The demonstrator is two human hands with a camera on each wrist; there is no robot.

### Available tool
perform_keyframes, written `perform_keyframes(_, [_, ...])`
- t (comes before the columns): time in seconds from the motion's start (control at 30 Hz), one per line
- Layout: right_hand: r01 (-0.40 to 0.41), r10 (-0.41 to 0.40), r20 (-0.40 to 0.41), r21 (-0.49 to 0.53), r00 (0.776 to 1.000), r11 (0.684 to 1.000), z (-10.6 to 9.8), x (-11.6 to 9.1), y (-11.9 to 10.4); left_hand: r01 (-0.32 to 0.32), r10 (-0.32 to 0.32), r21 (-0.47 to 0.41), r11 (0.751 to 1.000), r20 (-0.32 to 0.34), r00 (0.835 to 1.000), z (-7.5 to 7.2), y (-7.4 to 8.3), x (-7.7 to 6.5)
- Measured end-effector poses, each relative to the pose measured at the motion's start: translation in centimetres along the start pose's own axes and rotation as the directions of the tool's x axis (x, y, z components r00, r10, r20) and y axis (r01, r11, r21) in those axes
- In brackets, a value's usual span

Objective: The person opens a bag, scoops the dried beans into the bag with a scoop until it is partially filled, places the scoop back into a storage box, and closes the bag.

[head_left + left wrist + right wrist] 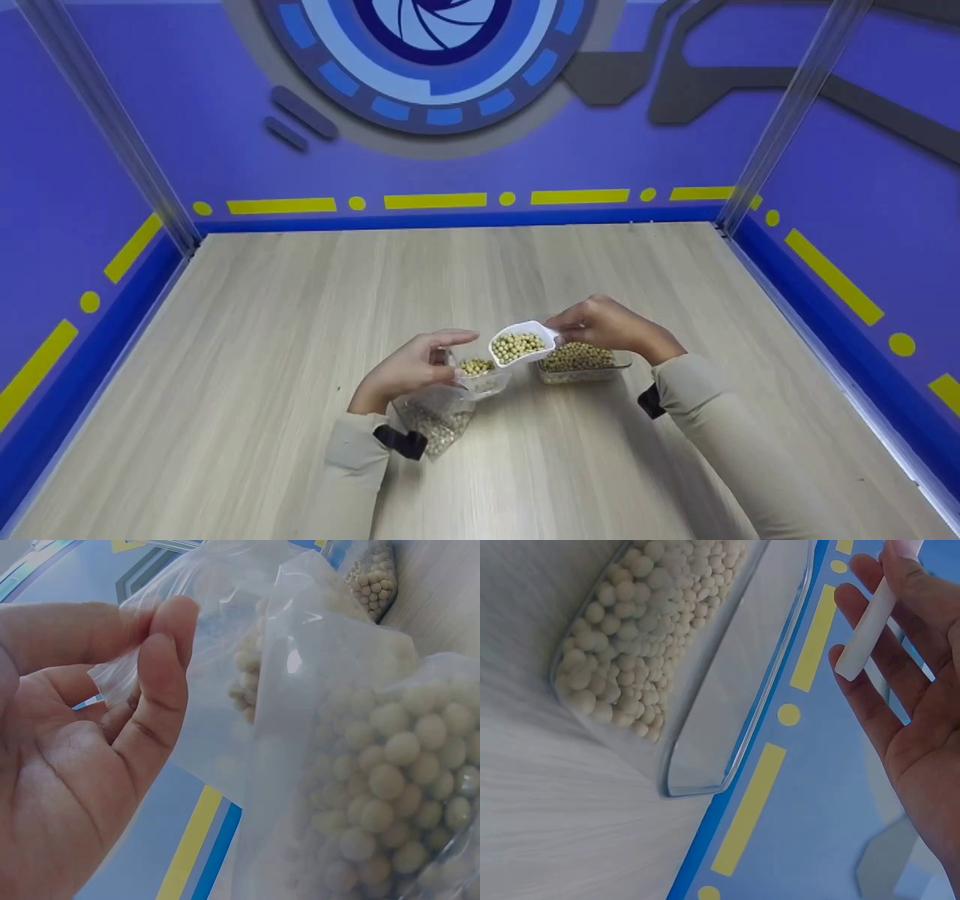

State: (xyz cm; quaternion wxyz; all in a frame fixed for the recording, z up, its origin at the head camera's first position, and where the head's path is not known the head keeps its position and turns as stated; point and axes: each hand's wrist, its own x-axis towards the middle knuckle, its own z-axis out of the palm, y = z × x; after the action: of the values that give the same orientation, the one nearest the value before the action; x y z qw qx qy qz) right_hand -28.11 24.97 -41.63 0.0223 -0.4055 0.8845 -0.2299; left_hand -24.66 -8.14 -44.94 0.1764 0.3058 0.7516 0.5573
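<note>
My right hand (611,326) grips the handle of a white scoop (866,634), which is heaped with pale yellow, round beans (517,346). The scoop is held up between my hands, its front pointing left. My left hand (412,367) pinches the upper edge of a clear plastic bag (330,652) between thumb and fingers. Many of the same beans (390,765) show through the bag's wall. Right of the bag, below my right hand, stands a clear rectangular container (727,705) of beans. My right hand partly hides it in the head view.
Everything is over a light wooden table (285,315). Blue-purple panels (187,90) with yellow marks enclose its back and sides. Dark bands (405,442) are on both wrists.
</note>
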Motion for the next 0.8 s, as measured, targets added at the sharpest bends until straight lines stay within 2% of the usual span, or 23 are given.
perform_keyframes(0.37, [0.021,-0.021,0.003,-0.002,1.000,1.000,-0.1,0.4,-0.7,0.026,-0.026,-0.003,1.000,-0.001,1.000,0.1,0.0,0.1])
perform_keyframes(0.67, [0.059,-0.059,0.011,-0.077,0.998,0.995,-0.4,0.8,-1.6,-0.014,0.014,0.014,1.000,0.008,1.000,0.1,0.0,0.1])
perform_keyframes(0.8, [0.069,-0.068,0.020,-0.093,0.998,0.993,-0.5,0.8,-1.8,-0.007,0.007,0.011,1.000,0.007,1.000,0.2,0.1,0.0])
